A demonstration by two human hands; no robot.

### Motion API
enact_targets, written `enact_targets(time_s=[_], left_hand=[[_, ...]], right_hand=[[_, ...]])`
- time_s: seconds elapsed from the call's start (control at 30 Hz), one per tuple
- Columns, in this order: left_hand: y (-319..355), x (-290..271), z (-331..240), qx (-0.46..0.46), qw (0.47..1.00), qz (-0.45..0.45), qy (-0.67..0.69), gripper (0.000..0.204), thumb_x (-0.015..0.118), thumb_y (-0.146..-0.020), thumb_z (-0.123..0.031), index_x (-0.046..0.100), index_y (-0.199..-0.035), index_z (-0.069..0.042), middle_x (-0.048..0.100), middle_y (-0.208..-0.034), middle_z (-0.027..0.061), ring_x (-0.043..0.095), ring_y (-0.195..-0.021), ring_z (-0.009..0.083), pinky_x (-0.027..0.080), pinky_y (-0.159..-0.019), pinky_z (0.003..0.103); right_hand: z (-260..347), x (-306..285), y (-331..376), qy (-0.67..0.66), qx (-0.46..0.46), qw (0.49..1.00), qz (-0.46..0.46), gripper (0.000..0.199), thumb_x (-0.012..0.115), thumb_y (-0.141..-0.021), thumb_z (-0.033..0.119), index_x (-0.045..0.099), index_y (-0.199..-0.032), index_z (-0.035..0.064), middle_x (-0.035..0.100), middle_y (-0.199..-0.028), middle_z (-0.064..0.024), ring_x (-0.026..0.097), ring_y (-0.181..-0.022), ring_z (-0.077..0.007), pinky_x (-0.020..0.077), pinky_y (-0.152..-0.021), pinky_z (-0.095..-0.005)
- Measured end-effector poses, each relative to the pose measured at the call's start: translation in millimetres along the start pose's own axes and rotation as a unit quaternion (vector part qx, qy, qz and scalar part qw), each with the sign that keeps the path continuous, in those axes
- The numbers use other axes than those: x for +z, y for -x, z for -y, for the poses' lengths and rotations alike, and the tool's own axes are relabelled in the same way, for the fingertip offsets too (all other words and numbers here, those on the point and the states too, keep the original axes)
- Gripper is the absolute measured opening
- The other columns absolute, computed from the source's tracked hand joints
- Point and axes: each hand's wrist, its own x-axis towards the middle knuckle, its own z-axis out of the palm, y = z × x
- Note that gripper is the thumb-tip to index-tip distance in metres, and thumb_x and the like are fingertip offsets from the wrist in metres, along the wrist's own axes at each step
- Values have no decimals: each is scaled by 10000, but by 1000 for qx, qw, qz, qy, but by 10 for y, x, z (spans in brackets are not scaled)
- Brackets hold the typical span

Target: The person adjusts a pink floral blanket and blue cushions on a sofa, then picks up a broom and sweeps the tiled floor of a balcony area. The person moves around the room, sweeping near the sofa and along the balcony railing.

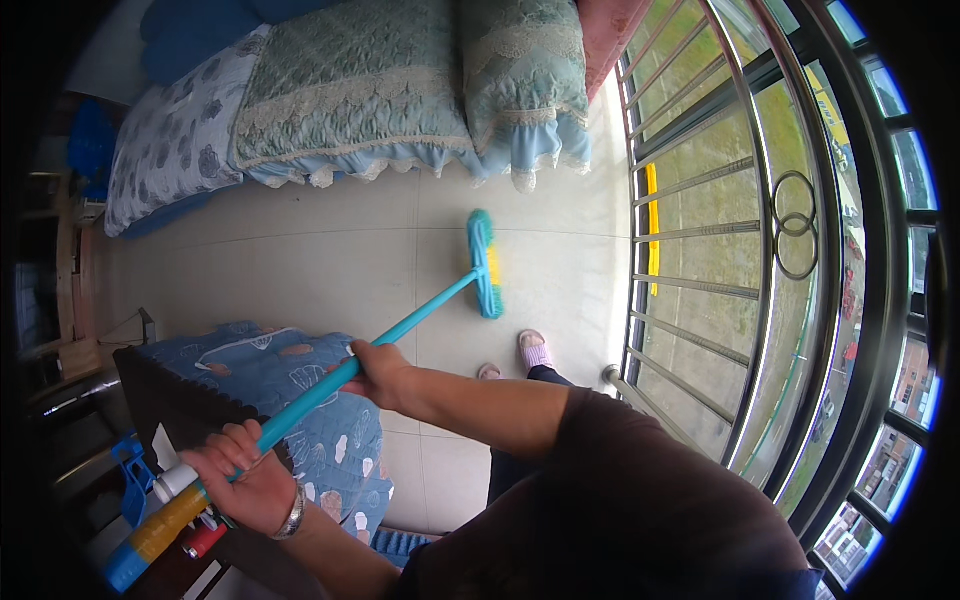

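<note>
Both hands grip a broom, its long turquoise handle (300, 408) slanting across the lower left of the view. My left hand (245, 475), with a metal watch or bracelet at the wrist, is wrapped round the upper handle near a white collar and a yellow-taped part. Further down, my right hand (378, 375) closes round the same handle, its arm crossing from the lower right. The broom head (482, 265), blue-green with yellow and green bristles facing right, rests on the pale tiled floor (350, 225), slightly blurred.
Fabric-covered furniture with a green lace-trimmed cover (350, 90) lines the far side. At right stands a metal railing (765, 210) before windows. A blue patterned cloth (330, 430) drapes over dark furniture at left. My slippered foot (535, 350) stands near the broom head.
</note>
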Motion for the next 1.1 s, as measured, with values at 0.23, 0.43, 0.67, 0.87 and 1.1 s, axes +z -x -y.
enact_targets(time_s=[0.23, 0.43, 0.67, 0.87, 1.1], left_hand=[[433, 308, 1043, -130, 985, -76, 89, 346, 428, -950, -292, 411, -648, -124, 418, -569, -2, 420, -562, 146, 443, -712, 379], [373, 196, 1169, -166, 978, -116, 50, 320, 450, -943, -260, 425, -657, -119, 411, -555, -1, 419, -551, 129, 443, -708, 364], [-94, -83, 235, -32, 997, -53, -50, 350, 402, -961, -284, 407, -651, -123, 362, -557, -19, 392, -554, 116, 398, -671, 315], [-152, -393, 253, -18, 999, -39, 33, 314, 399, -960, -285, 398, -689, -127, 377, -594, -17, 421, -596, 108, 426, -761, 343], [487, -506, 1518, -227, 970, 6, 83, 121, 458, -946, -204, 499, -898, -101, 582, -986, 76, 462, -1144, 265, 188, -1069, 462]], right_hand=[[766, -1347, 28, -14, -94, 978, -184, 269, 393, -927, 130, 315, -1084, -74, 511, -949, -205, 616, -868, -315, 570, -765, -440], [638, -1552, -462, -8, -53, 961, -272, 161, 392, -883, 60, 403, -1009, -40, 545, -913, -160, 641, -790, -268, 588, -660, -412], [145, -283, -676, 60, 68, 986, -137, 201, 352, -921, 127, 430, -1041, -13, 600, -899, -140, 650, -765, -238, 564, -523, -325], [253, -123, -556, 85, -7, 988, -130, 233, 394, -925, 145, 395, -1057, -46, 588, -896, -166, 647, -772, -261, 589, -604, -364], [1159, -1283, -1152, 179, -133, 900, -374, 236, 477, -881, 130, 420, -1038, -37, 556, -858, -160, 634, -724, -289, 569, -607, -449]])
